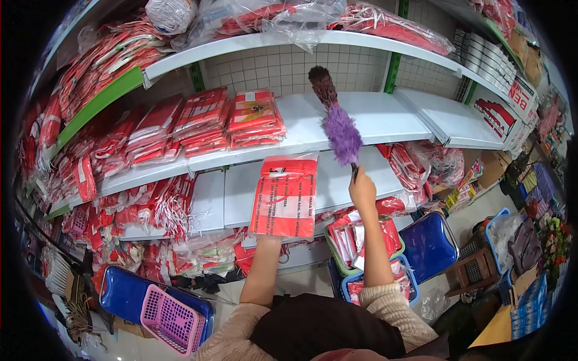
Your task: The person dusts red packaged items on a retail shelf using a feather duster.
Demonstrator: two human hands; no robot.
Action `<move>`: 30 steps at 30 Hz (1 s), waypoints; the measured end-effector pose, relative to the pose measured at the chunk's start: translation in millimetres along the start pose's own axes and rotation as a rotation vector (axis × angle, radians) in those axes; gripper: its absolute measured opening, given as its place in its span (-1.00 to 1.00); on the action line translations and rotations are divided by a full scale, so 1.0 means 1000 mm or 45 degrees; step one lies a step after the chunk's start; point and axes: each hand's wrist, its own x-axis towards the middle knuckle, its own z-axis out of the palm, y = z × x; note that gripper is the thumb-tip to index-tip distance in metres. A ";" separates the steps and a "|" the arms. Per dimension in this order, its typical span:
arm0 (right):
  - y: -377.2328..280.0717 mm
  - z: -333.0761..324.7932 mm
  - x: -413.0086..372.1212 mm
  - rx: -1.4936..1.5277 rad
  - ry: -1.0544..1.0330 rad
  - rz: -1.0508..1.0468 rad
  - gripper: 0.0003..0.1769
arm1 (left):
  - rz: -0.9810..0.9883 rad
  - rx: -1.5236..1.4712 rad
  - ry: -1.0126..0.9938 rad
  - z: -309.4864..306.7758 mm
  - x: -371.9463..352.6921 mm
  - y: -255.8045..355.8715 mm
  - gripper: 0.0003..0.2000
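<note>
My right hand is closed around the handle of a feather duster. Its purple fluff turns dark brown at the tip, which points up toward the back of the middle shelf. My left hand supports a flat red packet in clear plastic, with dark printing and a pale middle. The packet hides the fingers, and only the wrist area shows below it. On the middle shelf, stacks of similar red packets lie left of the duster.
An upper shelf with plastic-wrapped bundles overhangs the middle one. Below, a lower shelf holds more red goods. Blue chairs, a pink basket and a blue-rimmed basket stand close by. A printed carton sits at right.
</note>
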 end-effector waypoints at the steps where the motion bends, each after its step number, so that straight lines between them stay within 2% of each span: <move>1: 0.011 0.015 -0.012 0.011 0.013 -0.006 -0.71 | -0.004 -0.002 -0.002 0.000 0.000 0.000 -0.55; 2: 0.026 0.034 -0.024 0.023 0.028 -0.011 -0.77 | -0.012 -0.003 -0.007 0.001 0.000 0.000 -0.55; 4: 0.069 0.076 -0.044 0.451 -0.052 -0.199 -0.68 | -0.021 -0.006 -0.012 0.003 0.000 0.001 -0.55; 6: 0.068 0.074 -0.078 0.838 0.055 -0.157 -0.67 | -0.026 -0.007 -0.019 0.007 0.000 0.003 -0.55; 9: 0.122 0.110 -0.101 0.896 0.035 -0.065 -0.59 | -0.036 -0.016 -0.025 0.011 -0.002 0.006 -0.55; 12: 0.128 0.083 -0.122 0.414 0.196 0.018 -0.61 | -0.053 -0.022 -0.030 0.013 -0.002 0.006 -0.55; 13: 0.121 0.070 -0.125 0.315 0.328 -0.047 -0.63 | -0.060 -0.026 -0.033 0.013 -0.002 0.006 -0.55; 15: 0.109 0.051 -0.133 0.380 0.294 0.010 -0.69 | -0.074 -0.027 -0.039 0.015 -0.003 0.007 -0.55; 18: 0.108 0.051 -0.140 0.383 0.342 -0.241 -0.69 | -0.091 -0.020 -0.043 0.015 -0.006 0.008 -0.55; 21: 0.111 0.040 -0.136 0.120 0.190 -0.541 -0.69 | -0.087 -0.014 -0.040 0.015 -0.009 0.014 -0.55; 24: 0.111 0.037 -0.129 0.028 0.148 -0.428 -0.69 | -0.076 -0.002 -0.038 0.014 -0.011 0.021 -0.55; 28: 0.084 0.045 -0.133 0.074 0.284 -0.262 -0.66 | -0.045 0.010 -0.033 0.015 -0.017 0.033 -0.56; 30: 0.085 0.045 -0.134 0.065 0.303 -0.455 -0.68 | -0.022 0.016 -0.021 0.017 -0.022 0.039 -0.56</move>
